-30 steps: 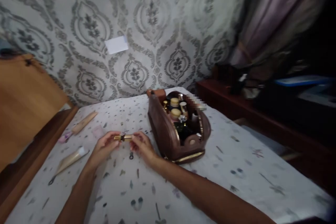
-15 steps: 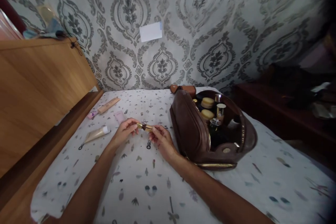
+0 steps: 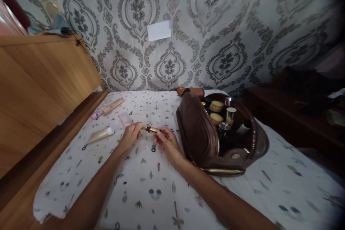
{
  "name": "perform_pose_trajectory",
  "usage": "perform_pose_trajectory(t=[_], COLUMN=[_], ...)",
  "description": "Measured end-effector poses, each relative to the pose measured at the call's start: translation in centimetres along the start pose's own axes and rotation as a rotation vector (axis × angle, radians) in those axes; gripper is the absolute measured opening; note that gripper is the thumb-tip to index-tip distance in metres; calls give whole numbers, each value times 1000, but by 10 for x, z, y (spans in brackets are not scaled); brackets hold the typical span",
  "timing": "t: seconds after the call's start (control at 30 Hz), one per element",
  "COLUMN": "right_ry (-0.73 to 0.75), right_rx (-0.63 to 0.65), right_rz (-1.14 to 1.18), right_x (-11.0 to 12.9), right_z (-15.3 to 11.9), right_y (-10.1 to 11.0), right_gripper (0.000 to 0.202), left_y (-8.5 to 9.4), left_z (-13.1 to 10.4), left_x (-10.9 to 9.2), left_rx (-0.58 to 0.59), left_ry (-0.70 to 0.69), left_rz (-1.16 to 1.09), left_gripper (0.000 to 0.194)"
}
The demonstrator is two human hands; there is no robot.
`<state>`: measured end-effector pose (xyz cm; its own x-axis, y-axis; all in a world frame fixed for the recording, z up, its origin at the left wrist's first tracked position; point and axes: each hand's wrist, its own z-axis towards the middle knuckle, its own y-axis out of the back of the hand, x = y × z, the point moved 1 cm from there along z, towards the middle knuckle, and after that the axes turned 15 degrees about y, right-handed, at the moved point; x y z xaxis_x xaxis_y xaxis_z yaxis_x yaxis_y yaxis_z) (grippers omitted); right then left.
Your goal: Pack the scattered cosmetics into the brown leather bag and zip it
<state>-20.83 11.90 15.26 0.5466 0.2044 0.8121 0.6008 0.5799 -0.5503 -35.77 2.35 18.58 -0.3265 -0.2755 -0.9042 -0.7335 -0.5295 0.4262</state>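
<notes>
A slim gold lipstick (image 3: 150,129) with a dark band in the middle is held level between my two hands above the patterned cloth. My left hand (image 3: 130,136) pinches its left end, and the fingers of my right hand (image 3: 167,142) close on its right end. Just beyond my left hand lies a pale pink flat packet or tube (image 3: 124,119). A beige tube with a white cap (image 3: 100,135) rests to the left. To the right of my right hand stands a brown cosmetic bag (image 3: 198,129), unzipped, with bottles and round yellowish containers (image 3: 216,106) inside.
Farther back on the left lie a peach-coloured tube (image 3: 113,106) and a small purple item (image 3: 96,115). A brown leather object (image 3: 196,92) lies behind the bag. A wooden panel (image 3: 48,93) borders the left side; the patterned wall (image 3: 169,68) rises behind.
The view has shifted slightly, so the bag and wall appear a little farther right. Both hands keep hold of the lipstick, and the left fingers look more tucked in.
</notes>
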Motion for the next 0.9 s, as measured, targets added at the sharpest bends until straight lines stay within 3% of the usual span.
perform_pose_trajectory(t=[0.13, 0.3, 0.4, 0.67, 0.9], right_ry=[-6, -6, -6, -12, -9], right_rx=[-11, -21, -17, 9, 8], right_rz=[4, 5, 8, 21, 30], right_x=[0, -1, -2, -3, -3], right_z=[0, 1, 1, 1, 2], right_y=[1, 2, 2, 2, 2], right_gripper=[48, 48, 47, 46, 46], left_y=[1, 5, 5, 3, 6], left_z=[0, -1, 0, 3, -3], left_x=[-2, -7, -7, 0, -7], left_rx=[23, 140, 138, 62, 179], left_ry=[-1, 6, 5, -6, 22], left_rz=[-28, -92, -103, -45, -107], left_gripper=[44, 36, 30, 45, 40])
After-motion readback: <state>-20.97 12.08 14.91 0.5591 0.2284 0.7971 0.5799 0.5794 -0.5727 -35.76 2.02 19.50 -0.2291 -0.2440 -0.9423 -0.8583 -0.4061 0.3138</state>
